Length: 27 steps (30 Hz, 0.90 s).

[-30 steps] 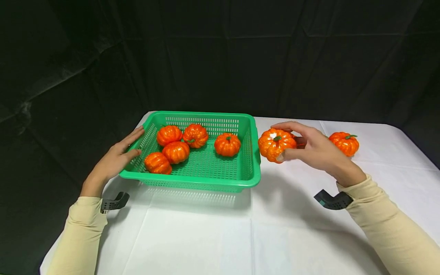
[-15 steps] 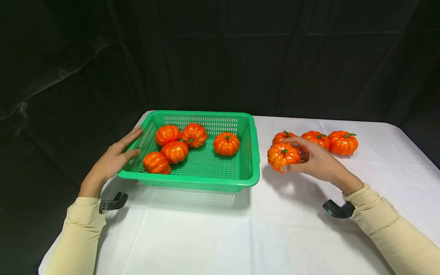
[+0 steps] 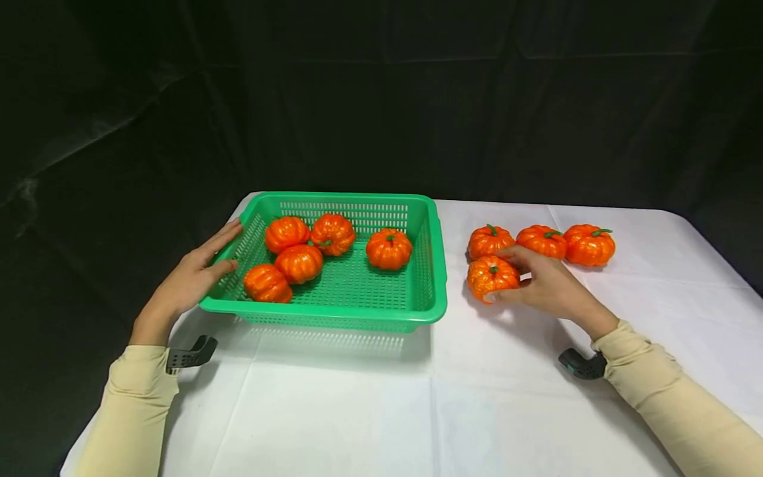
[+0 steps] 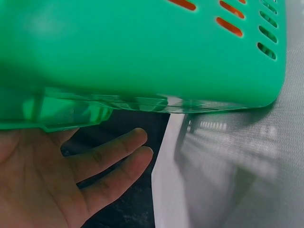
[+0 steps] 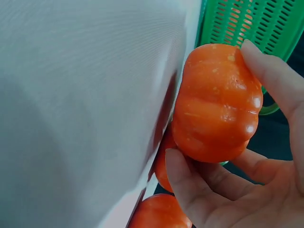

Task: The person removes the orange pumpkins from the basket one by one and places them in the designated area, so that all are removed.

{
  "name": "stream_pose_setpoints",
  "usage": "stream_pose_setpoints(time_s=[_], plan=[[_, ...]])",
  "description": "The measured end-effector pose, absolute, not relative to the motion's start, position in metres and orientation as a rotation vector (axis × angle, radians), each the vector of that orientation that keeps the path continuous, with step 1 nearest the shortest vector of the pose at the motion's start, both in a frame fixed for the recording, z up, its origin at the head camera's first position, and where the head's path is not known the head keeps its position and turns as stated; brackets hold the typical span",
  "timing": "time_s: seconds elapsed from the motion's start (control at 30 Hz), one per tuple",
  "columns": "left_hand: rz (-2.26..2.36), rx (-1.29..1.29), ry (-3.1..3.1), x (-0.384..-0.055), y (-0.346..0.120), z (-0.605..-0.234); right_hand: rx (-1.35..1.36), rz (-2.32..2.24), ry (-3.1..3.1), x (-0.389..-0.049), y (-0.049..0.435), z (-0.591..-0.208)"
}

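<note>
My right hand (image 3: 551, 285) grips a small orange pumpkin (image 3: 492, 277) between thumb and fingers, low over the white table to the right of the basket. In the right wrist view the same pumpkin (image 5: 216, 102) fills the grasp, its ribbed side facing the camera. Just behind it sits another pumpkin (image 3: 490, 242), with two more (image 3: 541, 241) in a row to its right. My left hand (image 3: 189, 275) rests against the left rim of a green plastic basket (image 3: 334, 314), fingers extended. Several pumpkins (image 3: 299, 263) lie inside, most toward the left, and one pumpkin (image 3: 389, 249) sits apart at the right.
A white cloth (image 3: 334, 411) covers the table. Black fabric (image 3: 381, 99) hangs behind it and along the left side. The basket's right wall (image 3: 437, 265) stands a short way left of the held pumpkin.
My right hand has carried the pumpkin from beside the basket's right rim, rightward and down to the table, in front of the row of pumpkins. My left hand stays at the basket's rim.
</note>
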State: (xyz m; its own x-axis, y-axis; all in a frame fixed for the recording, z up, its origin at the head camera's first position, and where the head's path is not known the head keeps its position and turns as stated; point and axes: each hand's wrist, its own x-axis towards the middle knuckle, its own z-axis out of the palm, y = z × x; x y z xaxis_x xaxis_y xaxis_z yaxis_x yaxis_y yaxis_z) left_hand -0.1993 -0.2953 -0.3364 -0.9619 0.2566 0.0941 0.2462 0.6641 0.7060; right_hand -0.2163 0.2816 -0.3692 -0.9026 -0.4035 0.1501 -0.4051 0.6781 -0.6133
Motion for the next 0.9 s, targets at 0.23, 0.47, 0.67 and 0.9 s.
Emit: stream_pose_setpoints(time_s=[0.23, 0.47, 0.67, 0.9], plan=[[1.204, 0.425, 2.863, -0.198, -0.296, -0.336, 0.661, 0.957, -2.906, -0.219, 0.284, -0.370], [1.201, 0.423, 2.866, -0.196, -0.298, -0.338, 0.738, 0.893, -2.975, -0.222, 0.285, -0.369], [1.208, 0.417, 2.859, -0.197, -0.299, -0.341, 0.770, 0.818, -2.994, -0.222, 0.286, -0.367], [1.204, 0.426, 2.856, -0.200, -0.296, -0.340, 0.798, 0.649, -3.069, -0.213, 0.289, -0.352]])
